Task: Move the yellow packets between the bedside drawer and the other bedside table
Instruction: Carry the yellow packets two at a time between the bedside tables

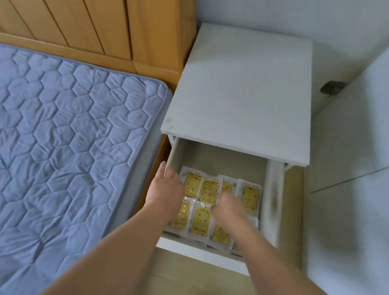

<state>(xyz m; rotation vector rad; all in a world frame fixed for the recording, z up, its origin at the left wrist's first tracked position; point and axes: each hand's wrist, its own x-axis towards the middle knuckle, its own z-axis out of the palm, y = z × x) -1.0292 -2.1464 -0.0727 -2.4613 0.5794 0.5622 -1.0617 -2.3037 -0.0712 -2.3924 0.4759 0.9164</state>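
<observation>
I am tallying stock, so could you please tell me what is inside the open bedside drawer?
The drawer holds yellow packets lying flat in two rows. The left hand and right hand reach in and cover some, so no full count; its rear lies hidden under the tabletop.

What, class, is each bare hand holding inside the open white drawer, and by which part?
It cannot be told: both the left hand and the right hand are down on the clear-edged yellow packets, and their fingers are hidden.

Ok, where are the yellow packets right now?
In the head view, the yellow packets lie in two rows inside the open drawer of the white bedside table, right of the bed, under both hands.
</observation>
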